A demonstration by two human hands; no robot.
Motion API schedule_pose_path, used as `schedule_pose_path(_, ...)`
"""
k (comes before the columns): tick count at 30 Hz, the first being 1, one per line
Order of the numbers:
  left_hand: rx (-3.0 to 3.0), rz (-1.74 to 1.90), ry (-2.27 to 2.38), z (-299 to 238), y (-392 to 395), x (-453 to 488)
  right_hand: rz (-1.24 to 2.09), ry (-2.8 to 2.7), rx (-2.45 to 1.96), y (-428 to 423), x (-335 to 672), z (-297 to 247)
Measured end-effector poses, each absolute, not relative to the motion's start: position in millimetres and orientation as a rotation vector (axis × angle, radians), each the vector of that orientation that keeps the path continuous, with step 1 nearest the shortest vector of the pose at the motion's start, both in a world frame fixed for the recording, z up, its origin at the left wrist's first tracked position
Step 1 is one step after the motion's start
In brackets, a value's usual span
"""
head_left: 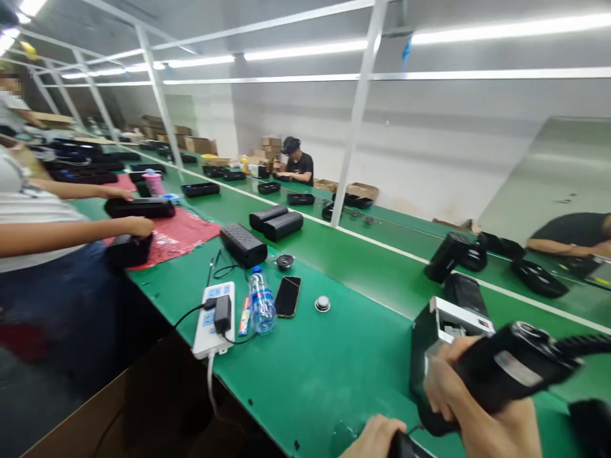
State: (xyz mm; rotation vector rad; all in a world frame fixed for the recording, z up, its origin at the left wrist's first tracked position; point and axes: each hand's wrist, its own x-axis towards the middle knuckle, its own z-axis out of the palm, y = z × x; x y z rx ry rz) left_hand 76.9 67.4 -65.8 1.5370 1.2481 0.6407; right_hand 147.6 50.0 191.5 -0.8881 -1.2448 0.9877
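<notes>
At the lower right my right hand (477, 401) is wrapped round a black power tool (520, 366) with a cord trailing right. The tool's front meets a black speaker housing (442, 337) with a white panel, standing on the green table (334, 369). My left hand (375, 439) shows only partly at the bottom edge, closed on a dark object (405, 447) I cannot make out.
A white power strip (212, 318), water bottle (261, 302), phone (287, 296) and small round part (323, 304) lie ahead. Black speakers (243, 245) sit further back. A co-worker's arms (71, 229) reach over a red mat (176, 232) at left. Others work across the line.
</notes>
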Motion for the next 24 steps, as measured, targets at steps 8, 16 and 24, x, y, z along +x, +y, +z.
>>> schedule_pose_path(8,1.77,0.893,0.904,5.6,4.2,10.8,1.054,-1.431,-0.671,61.9,169.9,192.8)
schedule_pose_path(16,1.804,0.796,0.932,11.4,-2.2,9.3,0.327,-1.209,-0.624,81.1,235.4,257.0)
schedule_pose_path(24,1.872,0.753,0.94,12.9,-1.7,8.3,0.298,-1.216,-0.718,118.6,236.7,226.7)
